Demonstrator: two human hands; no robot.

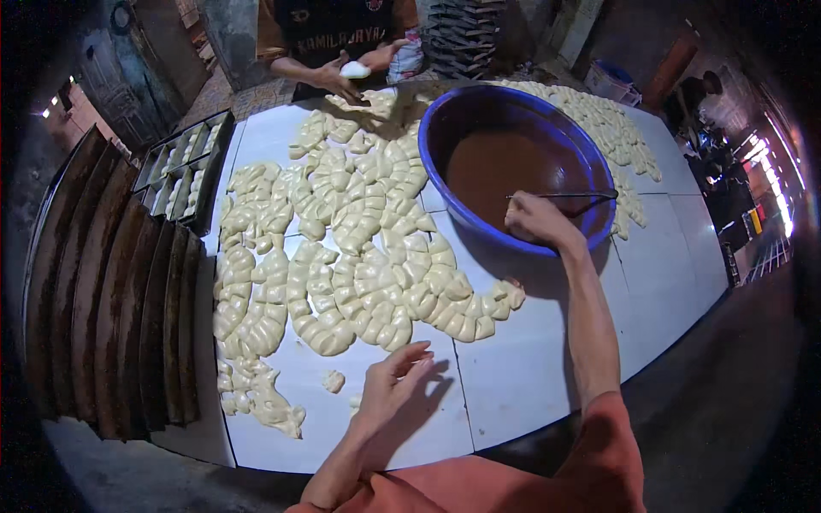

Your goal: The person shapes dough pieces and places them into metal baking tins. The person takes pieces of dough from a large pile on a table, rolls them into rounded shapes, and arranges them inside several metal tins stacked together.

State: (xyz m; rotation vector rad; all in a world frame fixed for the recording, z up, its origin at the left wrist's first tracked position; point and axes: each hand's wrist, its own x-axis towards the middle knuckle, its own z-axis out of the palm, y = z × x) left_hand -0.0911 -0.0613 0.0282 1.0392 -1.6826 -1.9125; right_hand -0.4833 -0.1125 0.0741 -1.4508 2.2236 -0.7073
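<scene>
Blue basin of brown filling: right hand at its near rim grips a thin spreader over the filling, left hand lies released nearer the person beside cut dough pieces, seemingly unfilled, many remaining.

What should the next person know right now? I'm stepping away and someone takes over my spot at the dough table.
Left hand: open, empty, hovering over the white tiled table, near a small loose dough scrap.
Right hand: grip closed on a thin dark stick laid across the large blue plastic basin of brown filling.
Rows of pale cut dough pieces cover the table, unfilled as far as visible. A few pieces sit in the dark metal tray at left; empty dark curved moulds are stacked beside. Another person's hands work dough at the far edge.
</scene>
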